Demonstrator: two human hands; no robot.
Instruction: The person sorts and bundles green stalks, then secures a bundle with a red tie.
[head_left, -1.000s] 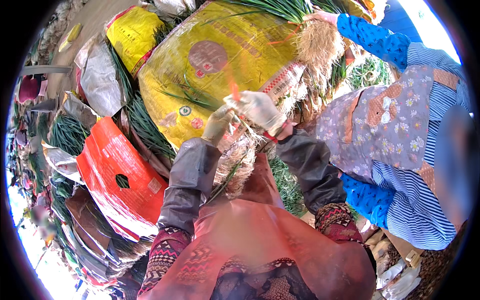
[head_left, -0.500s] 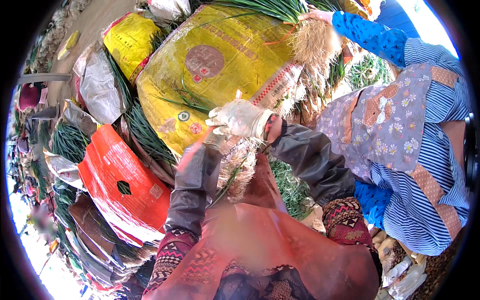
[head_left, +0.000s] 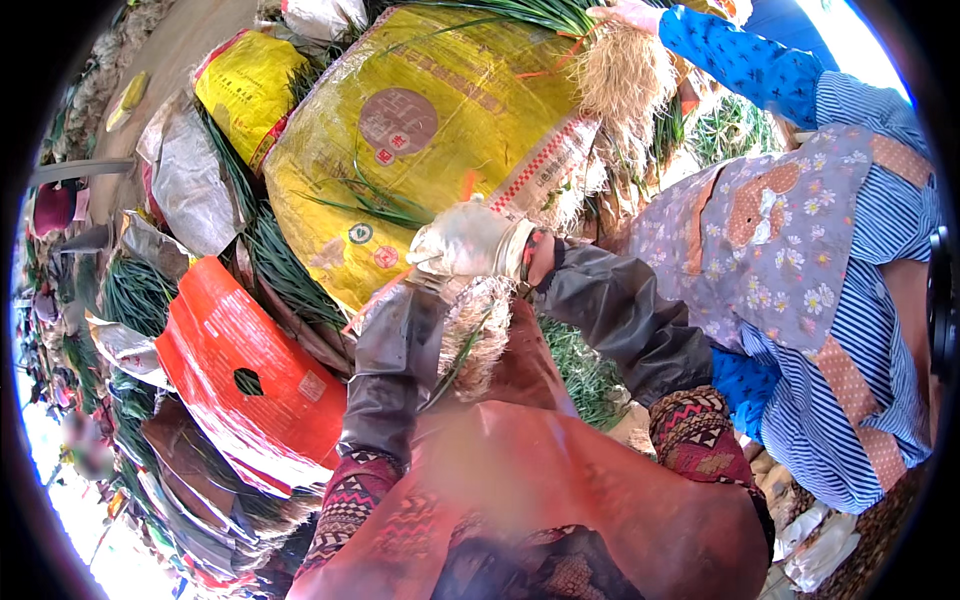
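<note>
My right hand (head_left: 468, 238), in a whitish glove, is closed in front of the yellow sack. An orange tie strip (head_left: 468, 184) pokes up at its knuckles; another orange end trails beside my left cuff. My left hand (head_left: 428, 274) meets it from below, its fingers mostly hidden behind the right glove. Just under both hands hangs a bundle of pale, stringy roots (head_left: 480, 335) with a few green blades. How the strip runs round the bundle is hidden. The large yellow woven sack (head_left: 330, 160) has loose green leaves lying on it.
On the right a co-worker in a flowered apron (head_left: 765, 240) holds a rooted green bundle (head_left: 625, 75) at the sack's far edge. An orange-red sheet (head_left: 255, 370) with a hole lies left, among green bundles and a smaller yellow sack (head_left: 250, 90). Greens (head_left: 585, 375) lie below my right forearm.
My right hand's fingers have curled in closer over the left hand. The orange strip above it has shifted slightly left. The view has moved a little; the co-worker's hand still holds the bundle.
</note>
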